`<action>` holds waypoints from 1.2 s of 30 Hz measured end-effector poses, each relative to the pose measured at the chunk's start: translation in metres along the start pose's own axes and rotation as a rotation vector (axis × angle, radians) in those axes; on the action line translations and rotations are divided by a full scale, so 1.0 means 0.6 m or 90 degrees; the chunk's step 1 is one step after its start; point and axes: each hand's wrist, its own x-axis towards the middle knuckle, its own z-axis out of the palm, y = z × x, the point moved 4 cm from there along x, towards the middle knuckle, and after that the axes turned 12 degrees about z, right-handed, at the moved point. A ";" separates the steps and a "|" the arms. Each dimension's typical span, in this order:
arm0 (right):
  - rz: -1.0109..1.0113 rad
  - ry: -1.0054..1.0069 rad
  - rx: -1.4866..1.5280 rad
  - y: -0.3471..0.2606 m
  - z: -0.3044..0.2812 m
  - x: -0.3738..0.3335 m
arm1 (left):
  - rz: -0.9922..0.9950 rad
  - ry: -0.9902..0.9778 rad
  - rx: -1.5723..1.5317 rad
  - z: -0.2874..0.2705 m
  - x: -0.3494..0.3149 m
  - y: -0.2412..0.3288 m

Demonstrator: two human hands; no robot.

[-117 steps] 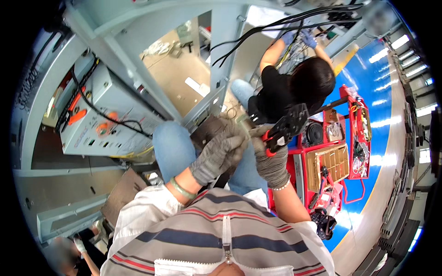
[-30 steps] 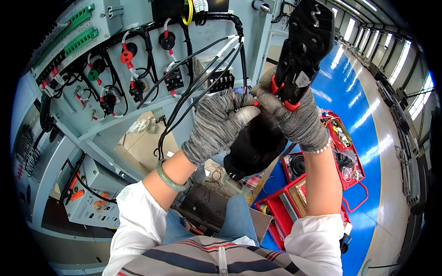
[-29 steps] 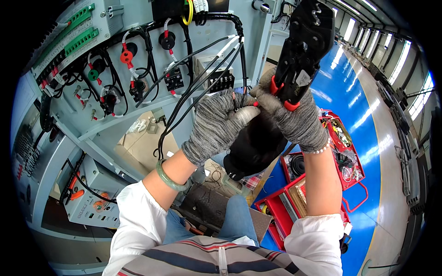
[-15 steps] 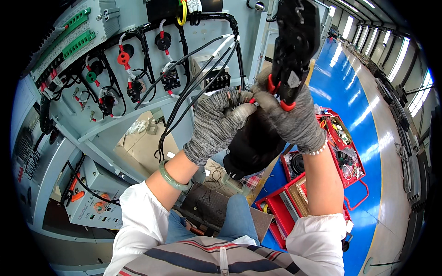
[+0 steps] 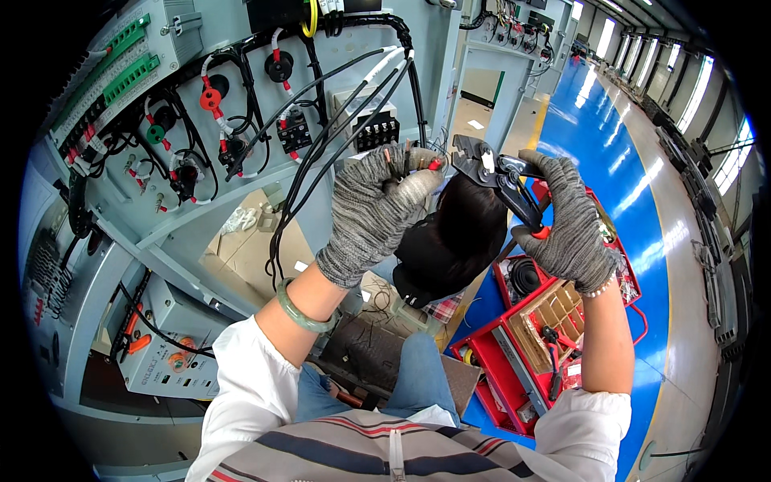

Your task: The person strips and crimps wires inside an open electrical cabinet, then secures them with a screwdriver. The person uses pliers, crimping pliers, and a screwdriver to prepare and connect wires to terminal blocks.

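Note:
My left hand [image 5: 373, 213], in a grey knit glove, is closed around the ends of several black wires [image 5: 303, 181]. Bare copper tips poke out above its fingers. A small red-sleeved terminal [image 5: 435, 165] shows at the thumb and fingertips. To the right, my gloved right hand [image 5: 569, 229] is wrapped round the handles of black crimping pliers [image 5: 507, 181] with red grip ends. The pliers' jaws point left toward the red terminal, with a small gap between. The far ends of the wires loop down left of my wrist.
An open grey cabinet panel [image 5: 329, 68] with switches and a black terminal block [image 5: 377, 132] stands ahead and left. A dark-haired person [image 5: 450, 241] is low down beyond my hands. At the right, a red toolbox [image 5: 498, 361] lies open on the blue floor [image 5: 634, 209].
My right hand has moved right and down, away from my left. The pliers have swung from upright to jaws pointing left. My left hand stays nearly in place with the wires.

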 end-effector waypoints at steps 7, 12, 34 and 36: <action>0.011 -0.010 -0.026 -0.011 0.004 0.001 | 0.061 -0.012 0.084 -0.007 -0.001 0.005; -0.012 -0.005 -0.059 -0.013 0.003 0.001 | 0.063 -0.006 0.074 -0.004 -0.004 0.005; 0.015 -0.104 0.030 0.005 0.038 -0.001 | -0.030 -0.030 0.041 -0.017 -0.010 -0.003; 0.020 -0.139 0.047 0.005 0.040 -0.011 | -0.054 -0.044 0.062 -0.013 -0.007 -0.001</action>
